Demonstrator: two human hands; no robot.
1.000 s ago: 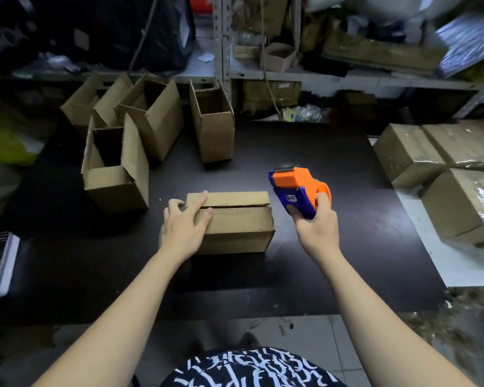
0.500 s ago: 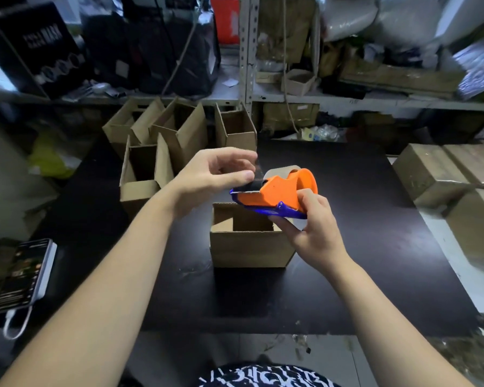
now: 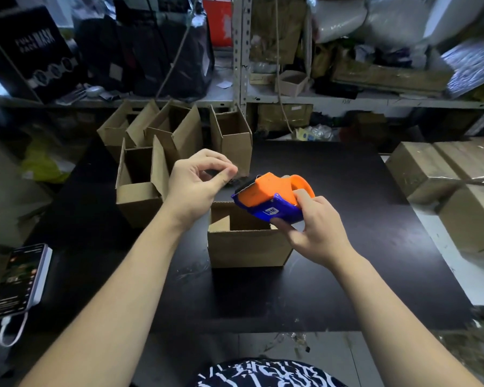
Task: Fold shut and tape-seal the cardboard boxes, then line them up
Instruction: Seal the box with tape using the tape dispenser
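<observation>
A small cardboard box (image 3: 246,247) stands with its top open on the black table (image 3: 361,247), in the middle. Just above its right rim, my right hand (image 3: 316,233) grips an orange and blue tape dispenser (image 3: 271,198), tilted with its blade end to the left. My left hand (image 3: 199,182) hovers left of that blade end, thumb and forefinger pinched together on what seems to be the tape end; the clear tape itself hardly shows. Several more open boxes (image 3: 140,191) stand at the back left.
Tape-wrapped closed boxes (image 3: 422,171) are stacked on a white surface at the right edge. A phone on a power bank (image 3: 20,280) with a white cable lies at the left. Cluttered metal shelves (image 3: 241,79) rise behind the table.
A second ago my left hand rested on the shut box. The box now stands with its top open, and my left hand has risen to pinch at the dispenser's blade end.
</observation>
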